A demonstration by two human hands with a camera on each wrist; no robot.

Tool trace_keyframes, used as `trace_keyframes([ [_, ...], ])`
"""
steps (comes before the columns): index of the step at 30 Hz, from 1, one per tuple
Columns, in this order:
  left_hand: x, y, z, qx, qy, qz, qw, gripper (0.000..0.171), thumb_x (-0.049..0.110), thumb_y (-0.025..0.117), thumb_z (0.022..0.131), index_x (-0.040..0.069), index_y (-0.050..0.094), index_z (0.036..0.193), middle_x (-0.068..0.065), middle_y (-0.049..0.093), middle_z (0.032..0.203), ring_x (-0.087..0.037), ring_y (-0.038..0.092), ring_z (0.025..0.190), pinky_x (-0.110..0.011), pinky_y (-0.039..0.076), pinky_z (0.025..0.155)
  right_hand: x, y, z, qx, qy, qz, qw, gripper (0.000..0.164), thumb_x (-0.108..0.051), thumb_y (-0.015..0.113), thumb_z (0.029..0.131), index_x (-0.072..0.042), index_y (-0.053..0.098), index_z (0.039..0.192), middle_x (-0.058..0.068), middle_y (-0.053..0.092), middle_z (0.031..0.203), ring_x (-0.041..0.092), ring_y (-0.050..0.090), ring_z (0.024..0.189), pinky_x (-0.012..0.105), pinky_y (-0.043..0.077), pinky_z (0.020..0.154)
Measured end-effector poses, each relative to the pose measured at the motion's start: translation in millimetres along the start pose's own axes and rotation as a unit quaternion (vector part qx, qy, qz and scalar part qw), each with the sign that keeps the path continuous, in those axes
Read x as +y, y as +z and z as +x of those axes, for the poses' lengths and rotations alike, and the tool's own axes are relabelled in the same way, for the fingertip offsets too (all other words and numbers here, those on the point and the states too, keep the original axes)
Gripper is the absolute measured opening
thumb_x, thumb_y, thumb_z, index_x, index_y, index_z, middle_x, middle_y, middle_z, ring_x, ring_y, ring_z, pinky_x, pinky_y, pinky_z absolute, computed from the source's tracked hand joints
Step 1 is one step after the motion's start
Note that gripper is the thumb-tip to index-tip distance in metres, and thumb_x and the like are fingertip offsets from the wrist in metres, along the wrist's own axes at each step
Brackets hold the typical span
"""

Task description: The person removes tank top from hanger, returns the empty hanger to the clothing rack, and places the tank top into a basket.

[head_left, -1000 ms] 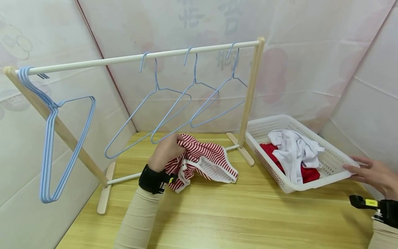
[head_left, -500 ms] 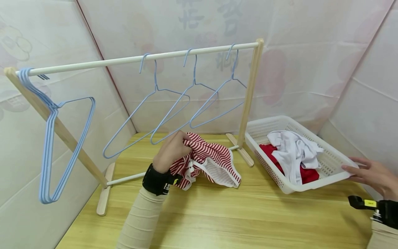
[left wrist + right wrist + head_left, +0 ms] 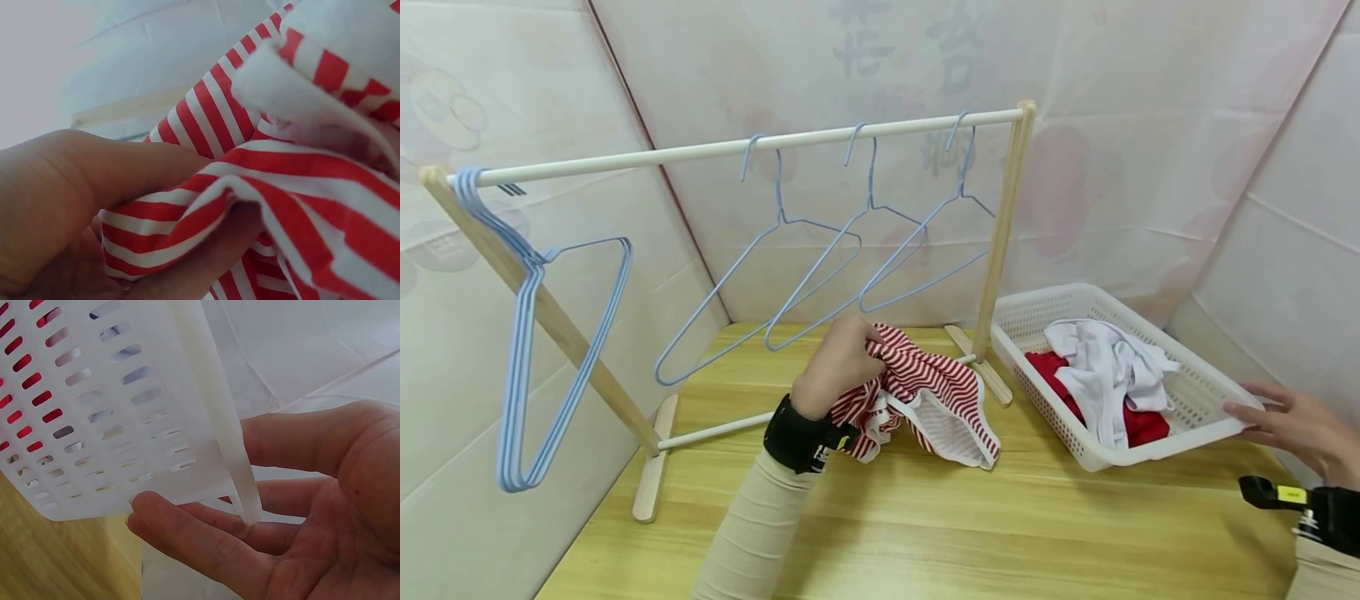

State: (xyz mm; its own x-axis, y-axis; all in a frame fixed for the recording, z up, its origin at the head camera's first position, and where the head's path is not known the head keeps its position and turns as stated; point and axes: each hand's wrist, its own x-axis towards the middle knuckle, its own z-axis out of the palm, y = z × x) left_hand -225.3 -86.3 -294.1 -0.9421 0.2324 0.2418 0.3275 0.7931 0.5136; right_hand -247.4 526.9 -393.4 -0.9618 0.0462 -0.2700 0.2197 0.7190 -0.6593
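My left hand (image 3: 844, 367) pinches a crumpled red-and-white striped garment (image 3: 942, 385) with white trim, low over the table behind the hanging wire hangers. In the left wrist view, a fold of the striped cloth (image 3: 294, 187) runs between thumb and fingers. At the far right, my right hand (image 3: 1303, 429) holds the near right corner of a white plastic basket (image 3: 1206, 433). The right wrist view has the thumb at the basket's rim (image 3: 219, 406) and the fingers (image 3: 206, 534) reaching underneath. Inside the basket lie a white garment (image 3: 1108, 367) and a red one (image 3: 1146, 423).
A rack with a white rail (image 3: 700, 152) and wooden posts (image 3: 1006, 233) stands across the back. Three blue wire hangers (image 3: 823, 275) hang spread along it, while several more hangers (image 3: 523, 358) bunch at its left end. The wooden table (image 3: 1000, 533) extends in front.
My left hand has shifted to the right, carrying the striped garment with it. The right hand keeps its place at the basket corner.
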Motion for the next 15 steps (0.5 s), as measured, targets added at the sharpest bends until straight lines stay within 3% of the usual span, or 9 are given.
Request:
trace_keyframes([
  [3, 4.9, 3.6, 1.6, 0.001, 0.014, -0.001, 0.9999, 0.01, -0.006, 0.072, 0.078, -0.001, 0.076, 0.086, -0.012, 0.071, 0.087, -0.018, 0.05, 0.069, -0.023, 0.038, 0.059, 0.3, 1.7, 1.9, 0.006, -0.004, 0.0, 1.0, 0.1, -0.045, 0.053, 0.105, 0.024, -0.004, 0.149, 0.051, 0.05, 0.123, 0.026, 0.075, 0.086, 0.053, 0.062, 0.085],
  [9, 13.2, 8.7, 2.5, -0.002, 0.025, -0.001, 0.9997, 0.023, -0.005, 0.073, 0.079, -0.001, 0.079, 0.1, -0.015, 0.076, 0.109, -0.02, 0.059, 0.079, -0.023, 0.045, 0.063, -1.9, 5.6, 4.4, 0.015, -0.012, 0.0, 1.0, 0.098, -0.042, 0.055, 0.105, 0.025, -0.001, 0.149, 0.05, 0.054, 0.12, 0.027, 0.075, 0.086, 0.052, 0.062, 0.083],
  [15, 22.5, 11.1, 4.2, -0.006, 0.023, 0.027, 0.9994, 0.028, 0.0, 0.075, 0.081, 0.0, 0.078, 0.109, -0.015, 0.075, 0.116, -0.028, 0.068, 0.1, -0.037, 0.057, 0.083, -4.3, 4.8, 6.4, 0.014, -0.02, -0.003, 1.0, 0.097, -0.042, 0.055, 0.105, 0.025, 0.0, 0.15, 0.05, 0.053, 0.12, 0.025, 0.075, 0.085, 0.052, 0.062, 0.083],
])
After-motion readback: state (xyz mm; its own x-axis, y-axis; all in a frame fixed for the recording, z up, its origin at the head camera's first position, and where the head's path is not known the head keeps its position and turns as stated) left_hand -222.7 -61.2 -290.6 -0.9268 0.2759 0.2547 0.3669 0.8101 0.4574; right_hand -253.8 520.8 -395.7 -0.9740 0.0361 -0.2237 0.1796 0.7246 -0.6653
